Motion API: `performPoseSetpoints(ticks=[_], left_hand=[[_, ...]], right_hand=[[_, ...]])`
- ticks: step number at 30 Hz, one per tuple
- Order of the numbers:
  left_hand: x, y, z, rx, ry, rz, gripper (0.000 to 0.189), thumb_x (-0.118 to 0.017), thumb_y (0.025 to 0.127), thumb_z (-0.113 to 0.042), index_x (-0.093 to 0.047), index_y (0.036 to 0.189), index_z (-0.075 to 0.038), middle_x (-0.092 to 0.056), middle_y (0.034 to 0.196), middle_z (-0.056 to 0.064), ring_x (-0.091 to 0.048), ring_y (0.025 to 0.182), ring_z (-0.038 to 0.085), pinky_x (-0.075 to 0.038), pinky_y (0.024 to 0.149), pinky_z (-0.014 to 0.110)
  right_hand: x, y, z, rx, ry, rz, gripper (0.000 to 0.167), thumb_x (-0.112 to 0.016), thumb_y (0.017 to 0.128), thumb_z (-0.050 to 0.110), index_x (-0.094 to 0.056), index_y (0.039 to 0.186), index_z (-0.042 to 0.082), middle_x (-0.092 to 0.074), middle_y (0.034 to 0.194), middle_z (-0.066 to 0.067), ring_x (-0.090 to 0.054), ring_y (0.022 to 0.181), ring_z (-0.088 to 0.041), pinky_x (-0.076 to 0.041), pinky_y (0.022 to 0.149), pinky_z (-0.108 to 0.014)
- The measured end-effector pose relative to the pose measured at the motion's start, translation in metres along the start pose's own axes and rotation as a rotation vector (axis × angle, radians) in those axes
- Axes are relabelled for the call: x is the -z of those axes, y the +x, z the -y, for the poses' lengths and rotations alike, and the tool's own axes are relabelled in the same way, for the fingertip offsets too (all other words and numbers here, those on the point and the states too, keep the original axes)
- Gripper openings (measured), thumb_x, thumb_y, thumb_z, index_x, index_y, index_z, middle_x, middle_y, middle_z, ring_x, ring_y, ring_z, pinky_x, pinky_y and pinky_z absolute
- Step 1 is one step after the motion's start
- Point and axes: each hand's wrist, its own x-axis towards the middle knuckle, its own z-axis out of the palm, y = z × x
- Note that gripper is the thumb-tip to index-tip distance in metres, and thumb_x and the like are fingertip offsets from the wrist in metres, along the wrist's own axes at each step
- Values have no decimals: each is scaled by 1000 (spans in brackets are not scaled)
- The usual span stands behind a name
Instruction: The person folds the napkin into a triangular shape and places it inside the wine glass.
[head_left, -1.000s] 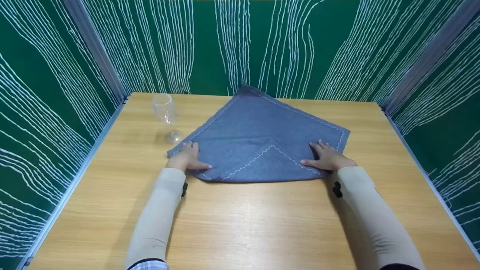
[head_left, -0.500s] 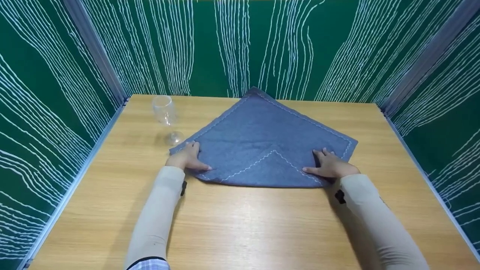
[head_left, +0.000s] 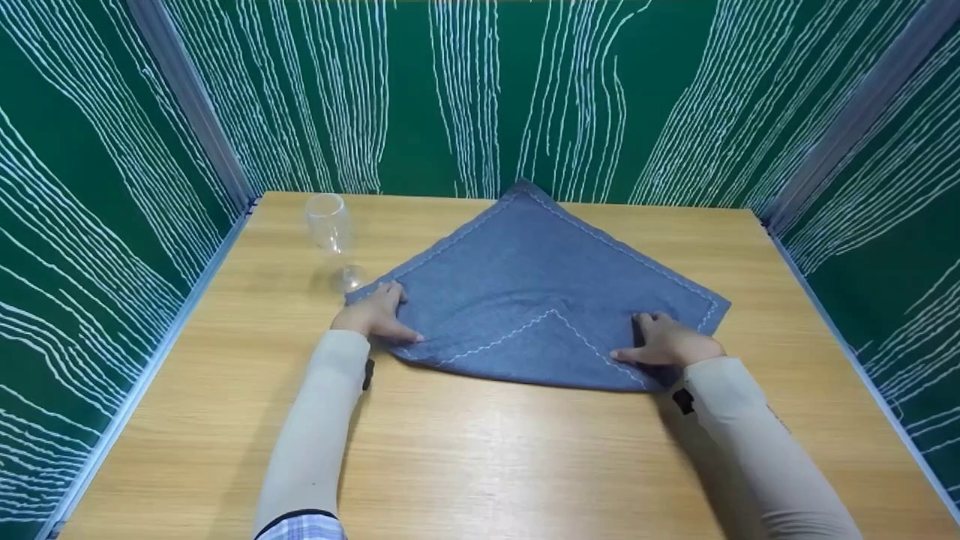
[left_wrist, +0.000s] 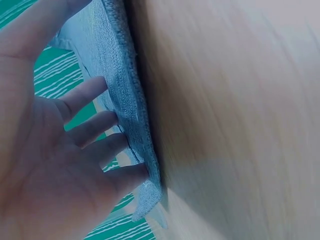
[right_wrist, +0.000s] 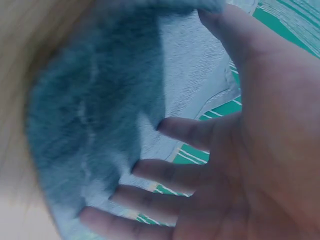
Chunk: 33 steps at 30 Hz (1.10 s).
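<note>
A grey-blue cloth (head_left: 517, 277) with pale stitching along its borders lies on the table. Its front edge is folded, and a stitched corner points away on top. My left hand (head_left: 379, 313) rests on the cloth's left end, thumb and fingers spread. In the left wrist view, the fingertips (left_wrist: 135, 175) touch the fabric near its edge. On the right end lies my right hand (head_left: 667, 341), thumb apart from the fingers. The right wrist view shows its straight fingers (right_wrist: 175, 172) reaching against the cloth (right_wrist: 100, 110), whose edge bulges up there.
A clear stemmed glass (head_left: 330, 225) stands upright at the back left, its foot close to the cloth's left corner. The wooden table (head_left: 480, 457) is enclosed by green walls (head_left: 450, 90) with white wavy lines and metal posts.
My right hand has moved toward me and slightly right, drawing the cloth along. The cloth's far and right corners have shifted right and nearer. My left hand has stayed nearly in place.
</note>
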Motion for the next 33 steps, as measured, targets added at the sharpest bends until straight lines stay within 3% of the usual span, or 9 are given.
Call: performPoseSetpoints(ticks=[4,12,17,21,25,29,33], left_hand=[[1,3,2,0,1,8,82,-87,74,-43,-47,132,-1,-43,141,22,-44,131,40,-37,110,50],[3,4,1,14,-17,21,86,-88,73,-43,-46,137,-3,-41,144,22,-41,135,39,-34,112,51],[0,4,-1,-1,-14,18,92,-89,71,-44,-44,140,-4,-41,145,21,-39,136,40,-34,112,52],[-1,3,-2,1,1,17,95,-90,69,-45,-44,141,-5,-38,148,22,-35,140,41,-33,112,53],[-1,2,-2,7,9,18,95,-90,69,-46,-44,141,-5,-38,148,22,-33,141,43,-33,112,54],[-1,2,-3,0,0,23,93,-90,69,-44,-45,140,-4,-40,146,21,-33,141,42,-32,113,52],[-1,3,-2,3,2,29,93,-90,70,-45,-45,140,-4,-39,147,22,-32,141,42,-31,113,53]], right_hand=[[1,-3,3,-41,-13,17,119,-56,80,81,-25,152,-9,-14,151,-45,-21,134,-66,-29,93,-81],[9,-9,10,-98,-13,88,122,-61,80,78,-18,153,-10,-10,150,-47,-19,134,-66,-28,98,-79],[13,-13,13,-104,-6,96,122,-67,77,75,-21,153,-9,-17,149,-45,-25,134,-63,-31,98,-77],[12,-11,12,-43,-25,41,112,-71,78,69,-32,148,-10,-33,143,-43,-39,128,-58,-37,97,-73],[9,-4,13,70,-47,-48,90,-71,84,61,-46,136,-8,-50,128,-33,-53,113,-46,-45,93,-66],[7,6,19,207,-34,-128,66,-72,88,51,-57,122,-4,-56,113,-21,-56,101,-37,-49,87,-57],[8,20,30,286,34,-147,53,-72,90,44,-63,119,0,-61,113,-16,-59,103,-34,-50,90,-54]])
